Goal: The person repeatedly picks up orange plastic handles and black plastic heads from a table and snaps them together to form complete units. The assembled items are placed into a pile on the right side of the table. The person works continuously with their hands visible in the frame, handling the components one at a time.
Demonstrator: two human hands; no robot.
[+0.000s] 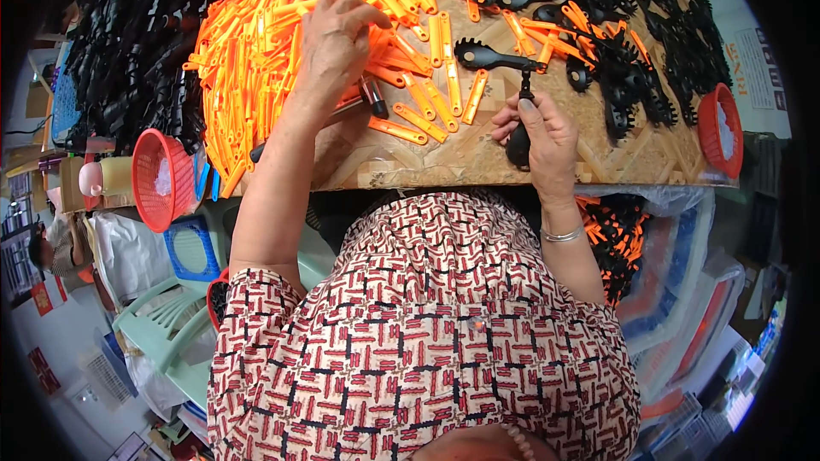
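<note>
Fingers (531,113) of right hand (555,138) hold black utensil (518,149); whether left hand (335,44) grips, I cannot tell; orange pieces (256,68), loosely heaped, might slide.

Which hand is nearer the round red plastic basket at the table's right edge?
Right. The right hand sits left of the basket; the left hand is farther left, over orange plastic strips.

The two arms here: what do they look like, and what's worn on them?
They're human. The left hand and right hand are gloveless, with five-fingered human shapes. The short sleeves are cream with a woven-looking red and black pattern. A silver-coloured bangle circles the right wrist.
</note>
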